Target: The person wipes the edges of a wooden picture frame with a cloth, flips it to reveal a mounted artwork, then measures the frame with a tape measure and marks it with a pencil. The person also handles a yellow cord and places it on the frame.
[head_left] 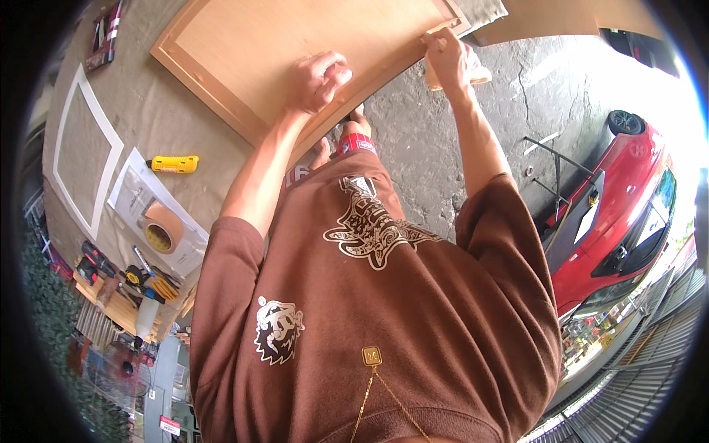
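A large framed panel [295, 37] lies back side up, its flat tan backing bordered by wide brown strips along the edges. My left hand [319, 80] rests on the panel's near border, fingers curled in a loose fist with nothing visible in them. At the right corner of the panel, my right hand [449, 57] is closed, its knuckles against the border. Under that wrist, a pale tan rounded piece [478, 75] sticks out past the panel edge. Its kind is unclear, and what the right fingers pinch is hidden.
On the cloth-covered table at left lie a yellow cutter [174, 164], a roll of brown tape [162, 229] on printed sheets [133, 198] and a white mat frame [112, 140]. Beyond are a drill [90, 262] and pliers [161, 285]. A red car [628, 214] stands right.
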### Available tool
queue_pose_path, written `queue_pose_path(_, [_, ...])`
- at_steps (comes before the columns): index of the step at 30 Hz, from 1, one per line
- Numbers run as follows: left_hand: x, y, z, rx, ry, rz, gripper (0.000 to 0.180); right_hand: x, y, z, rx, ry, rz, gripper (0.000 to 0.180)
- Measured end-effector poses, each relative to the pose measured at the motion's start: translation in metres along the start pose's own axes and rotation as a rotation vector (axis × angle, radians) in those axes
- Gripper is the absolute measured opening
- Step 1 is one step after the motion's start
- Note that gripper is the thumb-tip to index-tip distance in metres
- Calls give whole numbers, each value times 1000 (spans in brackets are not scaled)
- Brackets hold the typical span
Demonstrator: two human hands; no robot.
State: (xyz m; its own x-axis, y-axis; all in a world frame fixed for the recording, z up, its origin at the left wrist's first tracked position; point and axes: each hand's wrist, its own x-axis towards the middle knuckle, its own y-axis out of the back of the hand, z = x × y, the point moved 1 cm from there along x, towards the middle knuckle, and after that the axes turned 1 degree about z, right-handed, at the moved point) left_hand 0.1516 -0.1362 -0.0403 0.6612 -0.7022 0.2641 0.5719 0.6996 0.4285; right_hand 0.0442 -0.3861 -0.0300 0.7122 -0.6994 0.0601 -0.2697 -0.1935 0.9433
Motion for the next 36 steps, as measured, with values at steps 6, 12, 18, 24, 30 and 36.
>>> queue_pose_path(6, [2,1,-2,11,-60,18,29,41,6,27,-16,7,71,26])
queue_pose_path(12, [2,0,0,22,-54,16,32,60,0,47,7,87,208,26])
queue_pose_path(18, [5,2,2,5,-49,-4,30,36,-6,25,144,12,206,26])
queue_pose_path(24, [4,0,2,-25,-2,28,29,4,-12,5,181,0,175,21])
queue_pose_path(30, [4,-2,2,-45,18,32,30,-62,-16,-48,237,105,76,14])
queue_pose_path(36, [4,-3,-1,-46,62,1,30,-136,-22,-106,338,194,23,9])
